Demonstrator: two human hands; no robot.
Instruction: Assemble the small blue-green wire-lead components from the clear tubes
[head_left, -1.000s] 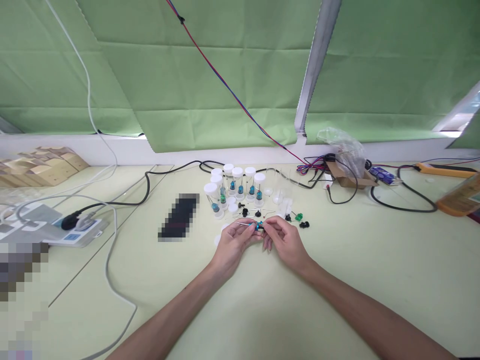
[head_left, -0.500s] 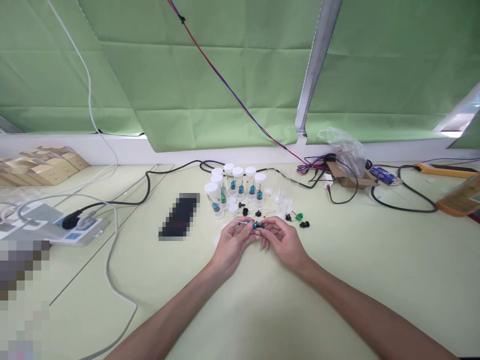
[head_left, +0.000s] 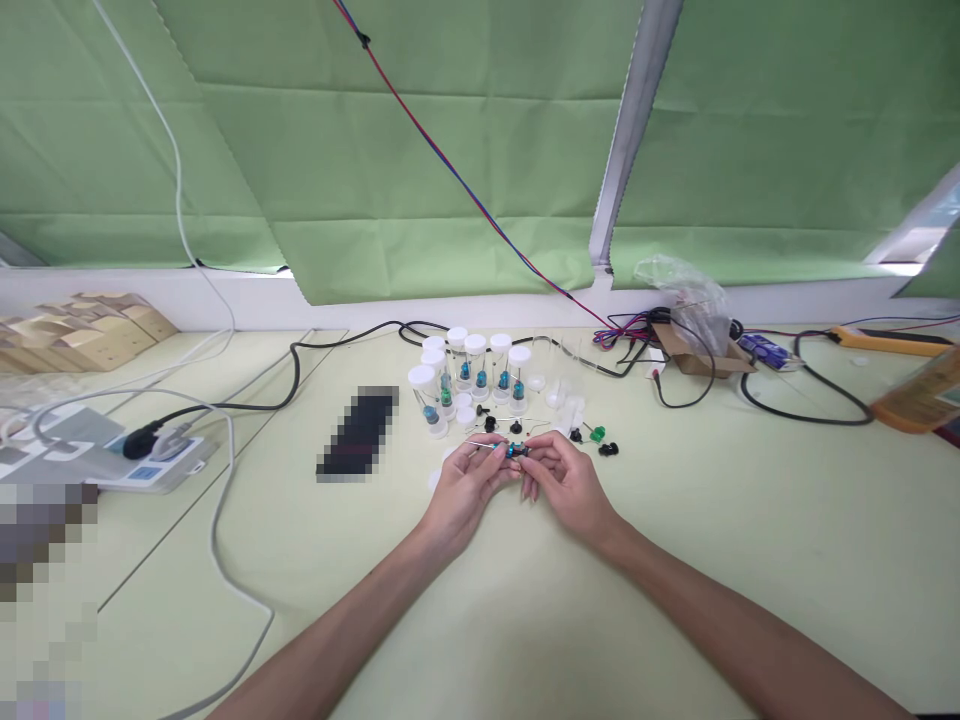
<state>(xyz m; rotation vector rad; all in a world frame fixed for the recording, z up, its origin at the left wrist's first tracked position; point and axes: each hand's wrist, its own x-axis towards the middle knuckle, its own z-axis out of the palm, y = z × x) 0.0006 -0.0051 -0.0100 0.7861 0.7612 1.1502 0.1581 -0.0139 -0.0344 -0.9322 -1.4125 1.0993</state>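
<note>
Between my two hands is a small blue-and-black part with a thin metal rod pointing left; its exact kind is too small to make out. My left hand pinches the blue, rod side between thumb and fingers. At the black end, the thumb and fingertips of my right hand close on the same part. Just beyond the fingers lie loose black pieces and thin metal rods. To the right are a green piece and another black piece.
Several clear tubes with white caps, holding blue or green parts, stand behind my hands. Loose white caps lie beside them. A pixelated dark object is at left, near a power strip. Cables and a cardboard box sit at back right.
Both hands stay in place on the small part. Its black end looks slightly turned at my right fingertips; the things on the table have not moved.
</note>
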